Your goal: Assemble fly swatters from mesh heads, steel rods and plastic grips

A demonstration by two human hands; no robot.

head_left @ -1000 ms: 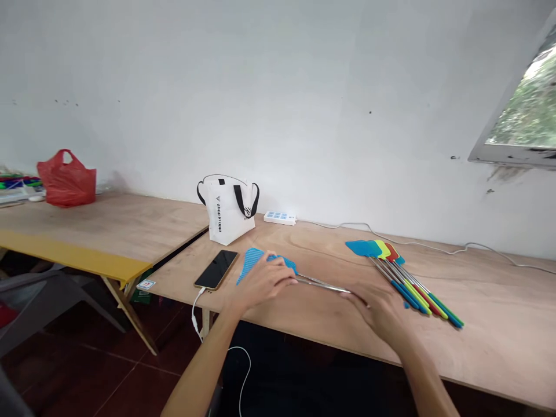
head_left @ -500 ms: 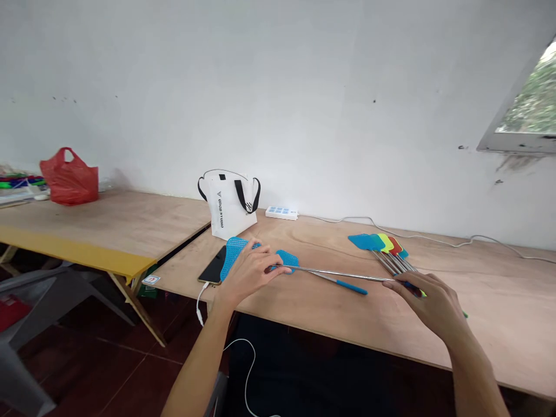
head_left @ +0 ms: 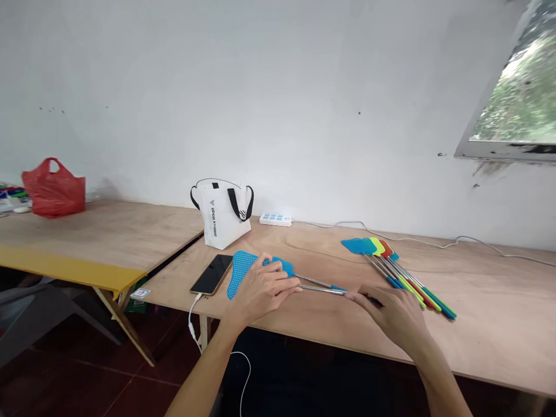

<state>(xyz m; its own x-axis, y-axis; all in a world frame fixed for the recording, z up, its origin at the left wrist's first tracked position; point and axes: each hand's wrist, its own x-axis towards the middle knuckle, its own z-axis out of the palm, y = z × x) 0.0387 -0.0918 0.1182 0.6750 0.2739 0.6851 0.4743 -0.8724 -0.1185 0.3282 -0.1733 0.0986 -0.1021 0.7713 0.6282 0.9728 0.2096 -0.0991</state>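
Note:
My left hand is closed around the metal rod of a blue fly swatter, close to its perforated head. My right hand grips the same swatter at the handle end, mostly hiding the handle. A short length of the rod shows between the two hands. Behind it, another blue fly swatter lies on the table, its head partly covered by my left fingers. To the right of my hands, several fly swatters with blue, yellow and red heads lie fanned in a pile.
A phone with a white cable lies left of the swatter head. Behind it stand a white bag and a power strip by the wall. A second table on the left bears a red plastic bag.
My right hand has moved left toward my left hand, and the visible rod between them has become much shorter. The handles of the piled swatters now show. The view has shifted slightly.

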